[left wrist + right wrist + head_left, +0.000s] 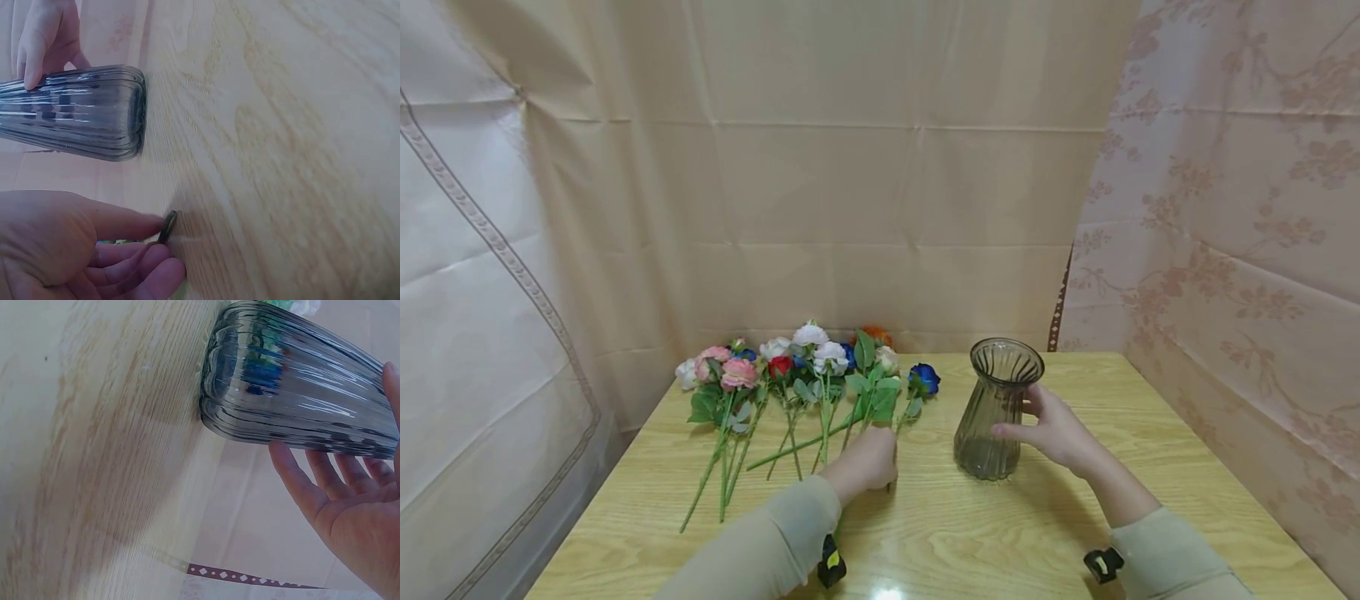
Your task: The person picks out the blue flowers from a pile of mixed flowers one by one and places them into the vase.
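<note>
Stem [167, 227] observed pinched between thumb and fingers of the left hand [867, 458], beside the loose flowers [831, 358] on the table [970, 542]; its bloom cannot be told with certainty. Right hand [1056, 429] grips the ribbed vase [988, 425], which stands to the flowers' right. Step in hand is judged to be picking up one stem; next move calls for lifting it clear of its neighbours, vase held steady

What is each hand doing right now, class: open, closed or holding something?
Left hand: closed, pinching a flower stem.
Right hand: holding the glass vase.
</note>
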A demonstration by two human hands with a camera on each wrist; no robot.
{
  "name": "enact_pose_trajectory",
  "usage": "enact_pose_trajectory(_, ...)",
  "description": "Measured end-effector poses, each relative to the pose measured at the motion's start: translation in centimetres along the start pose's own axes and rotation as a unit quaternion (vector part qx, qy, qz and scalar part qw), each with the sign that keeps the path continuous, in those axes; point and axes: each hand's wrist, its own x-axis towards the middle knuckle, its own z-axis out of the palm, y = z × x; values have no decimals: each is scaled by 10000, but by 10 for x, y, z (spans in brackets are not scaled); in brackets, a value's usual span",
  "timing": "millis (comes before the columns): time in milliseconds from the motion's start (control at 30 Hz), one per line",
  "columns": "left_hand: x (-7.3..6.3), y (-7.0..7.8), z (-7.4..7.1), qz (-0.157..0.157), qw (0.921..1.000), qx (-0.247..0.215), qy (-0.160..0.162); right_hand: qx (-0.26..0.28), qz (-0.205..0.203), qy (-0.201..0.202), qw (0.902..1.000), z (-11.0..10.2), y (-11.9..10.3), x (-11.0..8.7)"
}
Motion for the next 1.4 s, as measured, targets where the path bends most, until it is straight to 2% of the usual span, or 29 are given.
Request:
enact_pose_trajectory(200,8,-6,-2,23,9994,298,183,-53,14,-6,10000,-1,0,1)
enact_pose_trajectory(433,18,-10,-3,-311,9994,-100,103,-46,57,-19,10000,-1,0,0)
enact_pose_trajectory(633,25,-10,-1,-373,9992,-7,114,-65,13,-16,10000,-1,0,0)
enact_pose_trajectory(833,27,-6,-2,-343,9989,312,-49,-157,20,-3,9999,-1,0,1)
enact_pose_trajectory(1033,27,-1,-1,-408,9981,467,15,-159,49,4,9999,-1,0,1)
enact_pose_trajectory(1400,26,3,-3,-442,9985,323,-56,-126,69,-15,9999,0,1,1)
